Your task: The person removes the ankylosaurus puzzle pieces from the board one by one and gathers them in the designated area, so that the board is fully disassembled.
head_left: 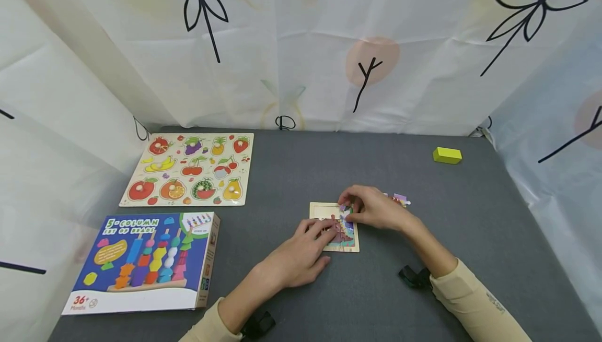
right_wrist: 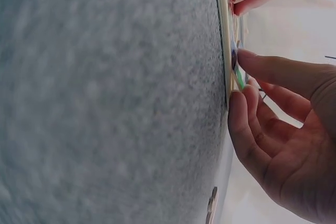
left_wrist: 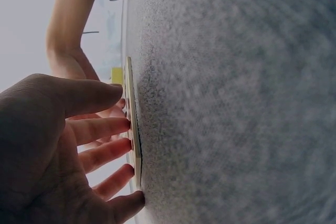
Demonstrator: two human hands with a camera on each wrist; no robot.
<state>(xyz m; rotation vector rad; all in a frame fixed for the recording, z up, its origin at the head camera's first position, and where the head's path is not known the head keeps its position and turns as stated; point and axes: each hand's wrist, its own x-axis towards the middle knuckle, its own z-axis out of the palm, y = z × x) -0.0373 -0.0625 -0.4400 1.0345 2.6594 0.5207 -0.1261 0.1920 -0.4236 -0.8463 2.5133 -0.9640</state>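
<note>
A small wooden jigsaw puzzle board (head_left: pixel 322 209) lies on the grey table, with a reddish picture partly assembled in its tray. My left hand (head_left: pixel 301 256) rests on it, fingers spread and touching the assembled pieces; in the left wrist view those fingertips meet the board's face. At the board's upper right, my right hand (head_left: pixel 376 209) pinches a puzzle piece (right_wrist: pixel 239 78) with a green patch between thumb and fingers. That piece sits tilted against the board in the right wrist view. More loose puzzle pieces (head_left: pixel 401 199) lie behind the right hand, partly hidden by it.
A fruit peg board (head_left: pixel 183 180) lies at the back left, with a blue bead-set box (head_left: pixel 141 258) in front of it. A yellow-green block (head_left: pixel 447 155) sits at the back right. White patterned curtains (head_left: pixel 310 60) border the table.
</note>
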